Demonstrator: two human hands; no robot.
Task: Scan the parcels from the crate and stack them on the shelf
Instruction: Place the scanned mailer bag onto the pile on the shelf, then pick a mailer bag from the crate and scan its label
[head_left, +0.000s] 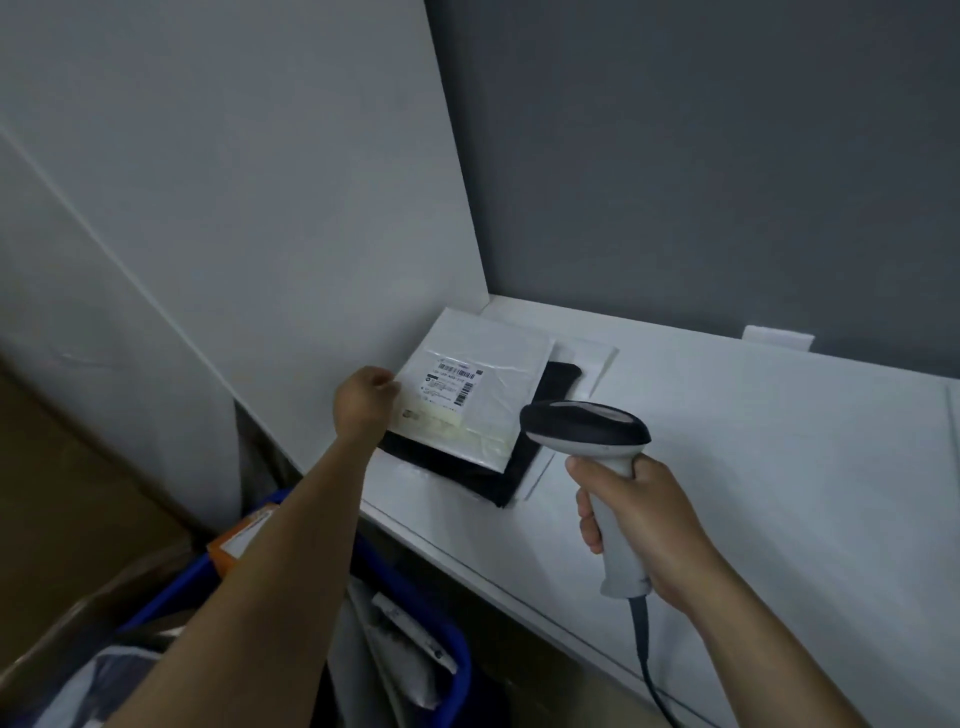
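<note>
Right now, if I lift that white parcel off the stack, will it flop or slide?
Probably floppy: the white parcel is a thin, wrinkled mailer. Likely light, lying flat on the black parcel. Its glossy film may slide.

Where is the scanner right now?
Head view, right of centre: the right hand grips the scanner over the shelf, just right of the white parcel.

The left grip holds the white parcel by its left edge, atop a black parcel on the shelf; the right grip holds the scanner.
</note>
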